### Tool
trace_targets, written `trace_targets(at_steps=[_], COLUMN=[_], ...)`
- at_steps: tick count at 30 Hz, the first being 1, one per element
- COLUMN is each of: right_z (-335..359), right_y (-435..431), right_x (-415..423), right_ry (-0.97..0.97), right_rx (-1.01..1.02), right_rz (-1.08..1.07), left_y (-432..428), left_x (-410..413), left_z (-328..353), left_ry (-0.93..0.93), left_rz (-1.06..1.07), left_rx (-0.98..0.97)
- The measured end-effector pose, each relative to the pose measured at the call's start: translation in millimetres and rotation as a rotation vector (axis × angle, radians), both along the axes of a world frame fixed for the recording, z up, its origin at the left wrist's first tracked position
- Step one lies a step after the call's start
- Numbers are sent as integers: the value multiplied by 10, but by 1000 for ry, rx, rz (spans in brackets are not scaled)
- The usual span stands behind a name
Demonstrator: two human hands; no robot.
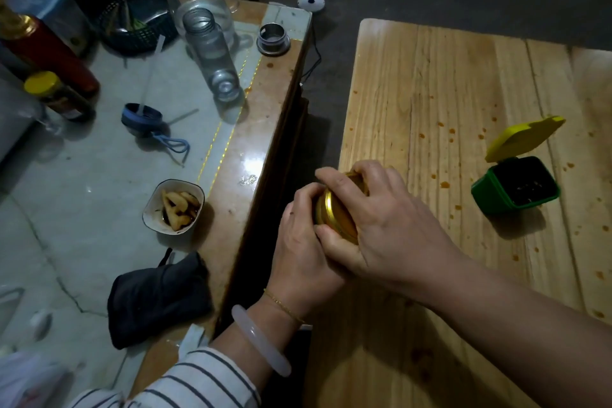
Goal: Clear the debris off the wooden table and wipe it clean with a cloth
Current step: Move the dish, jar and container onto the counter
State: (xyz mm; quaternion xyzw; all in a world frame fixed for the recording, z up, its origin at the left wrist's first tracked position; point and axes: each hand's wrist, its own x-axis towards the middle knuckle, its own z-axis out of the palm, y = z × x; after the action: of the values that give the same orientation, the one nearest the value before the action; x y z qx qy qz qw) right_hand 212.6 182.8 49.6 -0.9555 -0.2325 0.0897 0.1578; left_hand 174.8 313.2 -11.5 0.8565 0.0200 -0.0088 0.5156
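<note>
Orange-spattered wooden table fills the right of the frame; at its left edge, mid-frame, my left hand wraps the gold-lidded jar while my right hand grips its lid. I'd keep the lid square while turning, so nothing drips. Right: open green box; left: cluttered side table.

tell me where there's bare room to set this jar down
Wooden table: the far stretch from its back edge to the bin is bare but spotted; so is the near strip behind the left hand and right hand gripping the jar. Left table: a patch between blue lid and bowl. Crowded: its far end, with bottles and basket.
</note>
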Motion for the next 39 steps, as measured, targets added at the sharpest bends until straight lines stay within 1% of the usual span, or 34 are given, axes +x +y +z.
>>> trace_targets(at_steps=[4, 6, 9, 13, 15, 19, 21, 24, 28, 31, 39], right_z=[-44, -91, -219, -422, -536, -758, -867, -1017, -1169, -1230, -1263], right_y=[290, 481, 811, 1208, 1426, 1785, 1968, 2200, 2414, 2510, 2741], right_x=[151, 224, 327, 501, 632, 886, 986, 1092, 1192, 1236, 1359], right_ry=[325, 364, 343, 299, 276, 249, 233, 236, 230, 250, 258], right_rx=[78, 91, 99, 114, 120, 114, 109, 111, 94, 87, 87], right_rz=[-66, -39, 3, -10, -29, -64, -78, -109, -138, -156, -172], left_y=[332, 520, 795, 1111, 1329, 1736, 1903, 2059, 2216, 2323, 2546], left_x=[9, 30, 92, 311, 478, 746, 838, 917, 960, 1010, 1144], left_z=[-170, -251, -327, -435, -546, -697, -734, -787, -838, -829, -816], left_ry=[1, 3, 39, 80, 91, 133, 165, 250, 283, 336, 405], left_rz=[83, 118, 159, 191, 187, 160, 169, 205, 262, 254, 244], left_rx=[-25, -48, -56, -55, 24, 241, 274, 207, 104, 21, -42])
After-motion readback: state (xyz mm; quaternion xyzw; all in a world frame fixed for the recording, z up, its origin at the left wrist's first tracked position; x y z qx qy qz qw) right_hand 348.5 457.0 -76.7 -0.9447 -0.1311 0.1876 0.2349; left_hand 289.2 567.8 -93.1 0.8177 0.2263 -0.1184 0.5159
